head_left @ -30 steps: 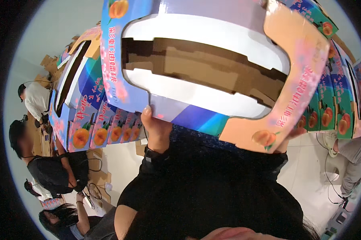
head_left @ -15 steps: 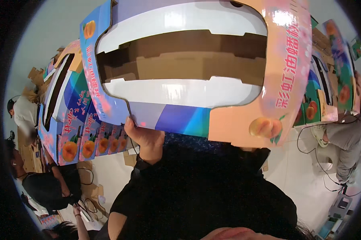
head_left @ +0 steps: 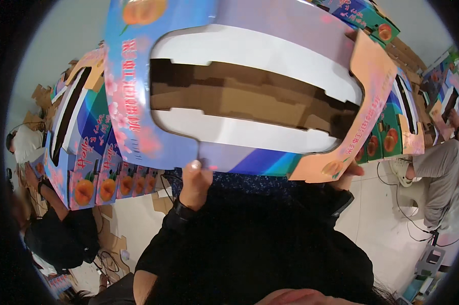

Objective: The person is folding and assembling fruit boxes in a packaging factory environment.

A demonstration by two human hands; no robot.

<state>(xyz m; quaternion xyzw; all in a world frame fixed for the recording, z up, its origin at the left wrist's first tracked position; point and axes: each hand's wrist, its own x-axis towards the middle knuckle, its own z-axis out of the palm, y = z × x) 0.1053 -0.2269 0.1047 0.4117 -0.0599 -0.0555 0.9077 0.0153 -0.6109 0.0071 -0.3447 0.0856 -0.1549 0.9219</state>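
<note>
A printed cardboard fruit box (head_left: 260, 145) fills the upper middle of the head view. It is blue, lilac and peach with pictures of peaches, and a wide slot with white flaps shows its bare brown inside. It hangs tilted in front of my body, its left end looming larger than its right. My left hand (head_left: 195, 185) is closed on the near lower edge, thumb against the side and fingers hidden underneath. At the near right corner, my right hand (head_left: 349, 175) grips the box from below, mostly covered by it.
Similar boxes (head_left: 84, 162) are stacked to the left, and green-sided boxes (head_left: 389, 142) stand to the right. One more box (head_left: 374, 23) is beyond. A person in black (head_left: 61, 236) is at the left; a person in grey trousers (head_left: 435, 175) sits at the right. Cables (head_left: 410, 223) cross the floor.
The box has turned in my hands: its left end has come closer and its right end has dropped away. More of my right hand shows. The person at the right has lowered another box.
</note>
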